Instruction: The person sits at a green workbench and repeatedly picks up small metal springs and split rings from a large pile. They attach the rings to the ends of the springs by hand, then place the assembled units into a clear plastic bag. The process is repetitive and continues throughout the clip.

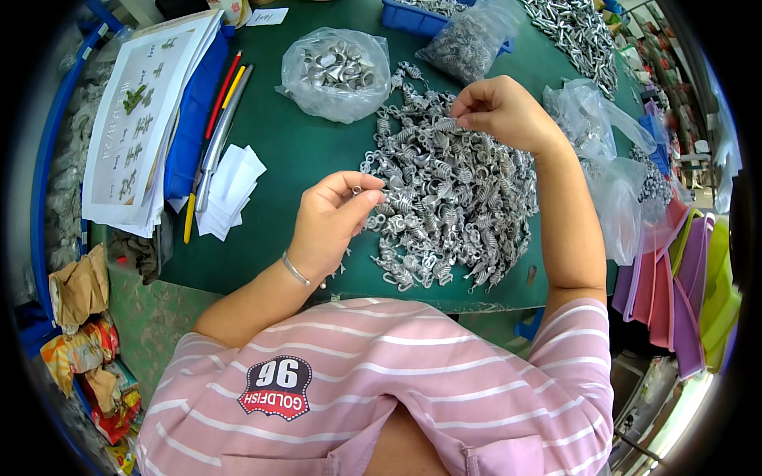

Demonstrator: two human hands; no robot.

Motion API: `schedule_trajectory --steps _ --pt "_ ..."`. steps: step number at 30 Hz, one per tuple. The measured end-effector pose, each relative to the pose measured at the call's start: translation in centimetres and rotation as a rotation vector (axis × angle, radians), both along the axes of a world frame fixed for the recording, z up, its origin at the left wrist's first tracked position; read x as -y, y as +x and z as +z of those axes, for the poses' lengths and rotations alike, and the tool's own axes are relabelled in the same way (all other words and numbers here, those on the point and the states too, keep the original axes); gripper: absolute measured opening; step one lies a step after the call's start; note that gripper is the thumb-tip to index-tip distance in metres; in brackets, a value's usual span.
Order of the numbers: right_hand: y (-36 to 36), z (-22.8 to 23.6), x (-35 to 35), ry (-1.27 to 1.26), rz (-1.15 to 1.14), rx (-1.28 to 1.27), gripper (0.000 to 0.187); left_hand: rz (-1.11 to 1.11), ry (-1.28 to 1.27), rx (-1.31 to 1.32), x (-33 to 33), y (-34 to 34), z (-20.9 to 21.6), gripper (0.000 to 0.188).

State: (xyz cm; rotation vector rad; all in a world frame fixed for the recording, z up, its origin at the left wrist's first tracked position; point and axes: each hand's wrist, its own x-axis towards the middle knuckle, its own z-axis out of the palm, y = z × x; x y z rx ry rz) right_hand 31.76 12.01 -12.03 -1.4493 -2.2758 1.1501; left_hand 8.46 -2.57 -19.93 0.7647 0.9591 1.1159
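Observation:
A heap of small grey metal castings [456, 198], ribbed like fishbones and with little loops at their ends, covers the middle of the green table. My left hand [321, 222] is closed in a pinch at the heap's left edge. A small metal ring [356, 190] shows between its thumb and fingers; the rest of that piece is hidden. Over the far right side of the heap, my right hand [508, 115] has thumb and fingertips drawn together. What they hold, if anything, cannot be made out.
Beyond the heap stand a plastic bag of curved metal parts [337, 67] and a blue bin [413, 17]. A filled clear bag [468, 40] leans there. At left are printed sheets [135, 119], pens, a knife-like tool [214, 151] and paper slips [230, 190]. More bags [583, 119] lie right.

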Motion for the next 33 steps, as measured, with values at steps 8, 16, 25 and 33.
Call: schedule_trajectory --steps 8,16,25,33 --pt "-0.5 -0.9 4.5 -0.327 -0.162 -0.482 0.011 -0.024 -0.018 0.001 0.0 0.3 0.8 0.021" --pt "-1.8 -3.6 10.4 -0.12 -0.129 -0.719 0.015 -0.054 -0.051 0.099 0.2 0.6 1.2 0.014" --pt "-3.5 -5.6 14.7 0.015 -0.33 -1.049 0.023 -0.01 0.204 -0.24 1.5 0.5 1.2 0.014" --pt "-4.8 -6.4 16.4 0.244 -0.226 -1.035 0.028 -0.235 0.248 -0.336 2.2 -0.8 1.3 0.018"
